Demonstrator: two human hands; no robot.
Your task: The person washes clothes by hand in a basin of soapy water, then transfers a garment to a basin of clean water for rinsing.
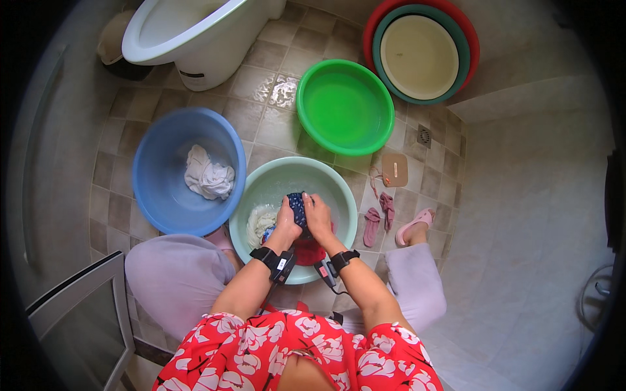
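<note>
Both my hands are over a pale mint basin (346,195) that stands on the floor between my legs. A bunched dark blue cloth (297,210) with small light specks is gripped between them. My left hand (287,223) closes on its left side, and my right hand (318,215) closes on its right side. Below my hands in the basin lie a white cloth (259,223) and a red cloth (309,253), partly hidden by my wrists. What kind of garment the dark blue cloth is, I cannot make out.
A blue basin (156,176) holding a crumpled white cloth (208,174) touches the mint basin's left. Beyond stand a green basin (345,107) and stacked basins (420,55). Pink socks (372,227) and a brown flat pad (394,170) lie on the right. A white toilet (195,45) is far left.
</note>
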